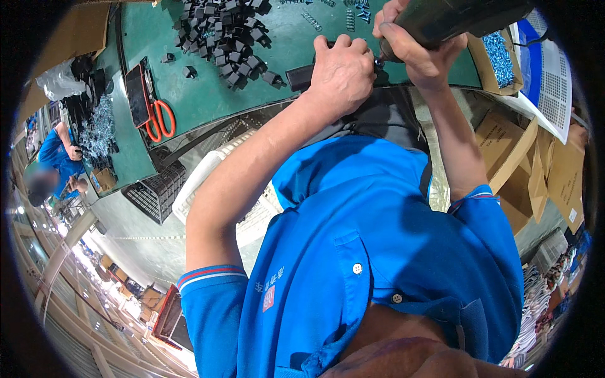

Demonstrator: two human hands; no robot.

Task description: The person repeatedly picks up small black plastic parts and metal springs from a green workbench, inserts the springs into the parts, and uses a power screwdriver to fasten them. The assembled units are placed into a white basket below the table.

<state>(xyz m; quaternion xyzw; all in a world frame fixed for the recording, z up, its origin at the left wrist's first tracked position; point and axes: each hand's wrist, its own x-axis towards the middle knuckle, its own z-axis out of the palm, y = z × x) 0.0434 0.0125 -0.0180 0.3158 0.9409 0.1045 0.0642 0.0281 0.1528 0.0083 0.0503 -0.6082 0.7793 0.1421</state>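
Observation:
My left hand (343, 74) is closed around a dark, block-like black part (300, 78) at the front edge of the green table. Its fingers cover most of that part. Beside it, my right hand (421, 53) grips a black power screwdriver (457, 22), whose body runs out to the upper right. The tool's tip points left, close against the fingers of my left hand, and I cannot tell whether it touches a screw. A heap of small black plastic pieces (230, 47) lies left of my hands. Beyond them are several coil springs (312, 21).
A cardboard box of bluish screws (498, 60) stands on the right. Orange-handled scissors (162, 120) and a phone (136, 96) lie at the left on the green table (154, 38). Open cartons (504, 148) stand at right. Another person in blue (57, 151) works at far left.

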